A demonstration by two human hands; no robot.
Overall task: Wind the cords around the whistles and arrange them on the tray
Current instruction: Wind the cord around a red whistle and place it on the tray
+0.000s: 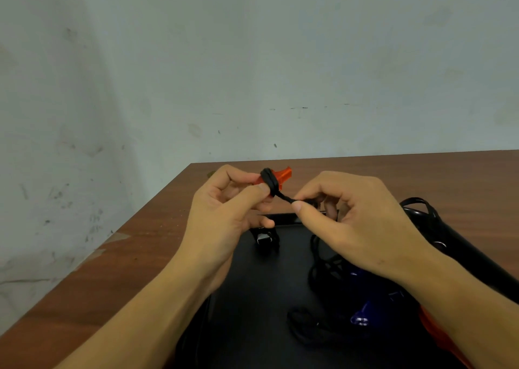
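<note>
Centre of the frame, above the far edge of the black tray (252, 298): the left hand (224, 214) is gripping an orange translucent whistle (283, 174) between thumb and fingers, its body banded by several tight turns of black cord (270, 181). The right hand (362, 228) is pinching the cord's free end between thumb and forefinger, the short span running taut down to the right from the whistle. On the tray a wound whistle with a metal clip (265, 239) is lying below the left hand; a blue whistle (362, 316) and loose black cords (314, 329) are lying at lower right. The tray is sitting on a brown wooden table (126, 256).
</note>
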